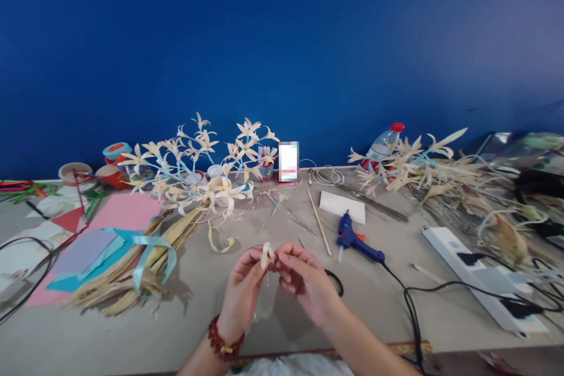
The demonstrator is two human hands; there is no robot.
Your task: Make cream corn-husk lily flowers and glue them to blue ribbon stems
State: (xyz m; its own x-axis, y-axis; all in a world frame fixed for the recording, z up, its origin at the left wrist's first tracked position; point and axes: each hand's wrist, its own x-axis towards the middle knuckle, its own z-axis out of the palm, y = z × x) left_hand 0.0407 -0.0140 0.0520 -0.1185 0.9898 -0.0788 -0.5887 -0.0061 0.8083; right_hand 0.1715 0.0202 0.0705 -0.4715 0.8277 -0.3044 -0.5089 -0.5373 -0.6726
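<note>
Over the front middle of the table, my left hand (247, 275) is closed, pinching a pale curled strip of dried husk (265, 254) between thumb and fingers. Close against its right side is my right hand (304, 279), with thumb and fingertips pressed together beside the strip. What those fingertips grip is too small to make out. A thin pale thread or sliver hangs below the strip. Beyond my hands lies a loose curled husk strip (219, 241). To the right, a blue glue gun (352, 239) rests on the table, and a black ring-shaped handle (337, 283) shows partly behind my right hand.
Husk flowers on blue stems (205, 142) stand at the back left, more husk flowers (409, 158) at the right. A husk bundle (127, 282) with blue ribbon lies over coloured paper (127, 208). Cables run to a white power strip (453, 252). A wooden stick (319, 222) lies mid-table.
</note>
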